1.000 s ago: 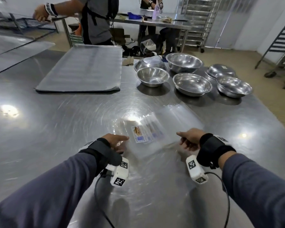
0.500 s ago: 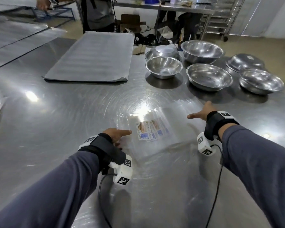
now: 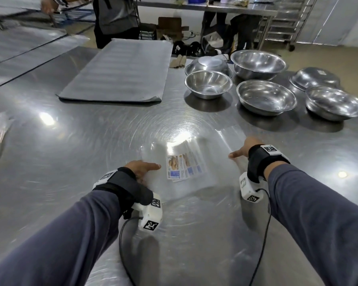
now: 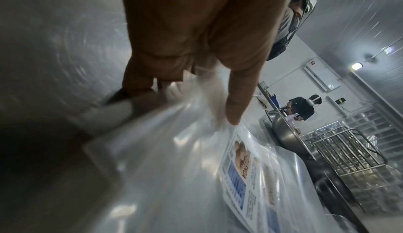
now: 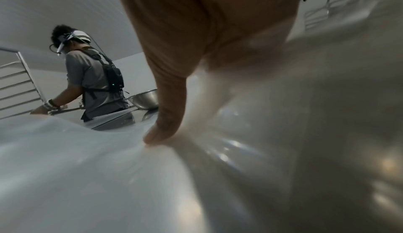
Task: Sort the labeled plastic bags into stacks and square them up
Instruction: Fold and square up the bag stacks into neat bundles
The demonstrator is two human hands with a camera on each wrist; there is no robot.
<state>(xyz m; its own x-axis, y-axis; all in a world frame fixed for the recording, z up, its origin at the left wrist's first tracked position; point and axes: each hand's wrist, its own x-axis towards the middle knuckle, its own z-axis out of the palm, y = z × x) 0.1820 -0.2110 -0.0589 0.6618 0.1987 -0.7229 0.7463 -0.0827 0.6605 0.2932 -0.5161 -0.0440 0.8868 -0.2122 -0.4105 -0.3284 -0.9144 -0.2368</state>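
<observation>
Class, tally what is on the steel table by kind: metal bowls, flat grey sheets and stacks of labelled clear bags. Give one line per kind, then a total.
Metal bowls: 6 (two upside down)
Grey sheets: 1
Stacks of labelled clear bags: 1
Total: 8

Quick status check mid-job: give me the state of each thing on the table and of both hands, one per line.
Labeled plastic bags: flat on the table, fanned, labels offset, not squared.
Left hand: at the stack's left edge, thumb on top, fingers curled at the edge.
Right hand: at the stack's right edge, thumb pressing the plastic.
Bowls: four upright, empty.
Inverted bowls: two upside down.
Grey sheet stack: flat, near corner curled.
</observation>
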